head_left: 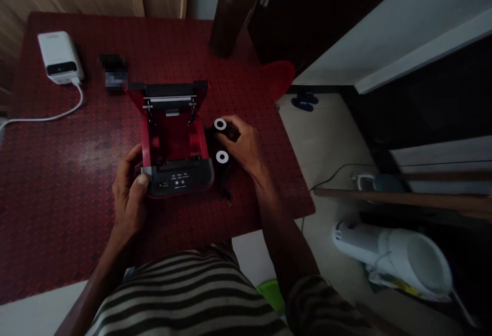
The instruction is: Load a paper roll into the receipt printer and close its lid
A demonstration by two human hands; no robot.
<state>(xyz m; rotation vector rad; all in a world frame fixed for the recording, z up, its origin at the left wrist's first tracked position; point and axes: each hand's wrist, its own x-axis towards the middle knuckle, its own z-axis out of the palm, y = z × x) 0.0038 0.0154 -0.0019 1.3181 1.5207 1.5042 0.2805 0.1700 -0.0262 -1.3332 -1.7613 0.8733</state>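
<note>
A red and black label printer point(180, 182) sits on the table with its lid point(169, 92) raised and its red inner bay point(175, 136) showing. My left hand point(128, 190) grips the printer's left front corner, thumb on top of the dark front panel and fingers along the side. To the right of the printer stand two black rolls with white ring ends. My right hand point(244, 143) pinches the farther black roll point(220, 124) between thumb and fingers. The nearer black roll point(222, 157) is just in front of it, untouched by the fingers I can see.
A white power bank point(59, 56) with a white cable point(54, 118) lies at the back left of the red patterned table point(77, 187). Beside it is a small dark, blurred-out object point(114, 73). A brown post point(232, 13) rises at the back. A red chair point(279, 77) stands beyond the right edge.
</note>
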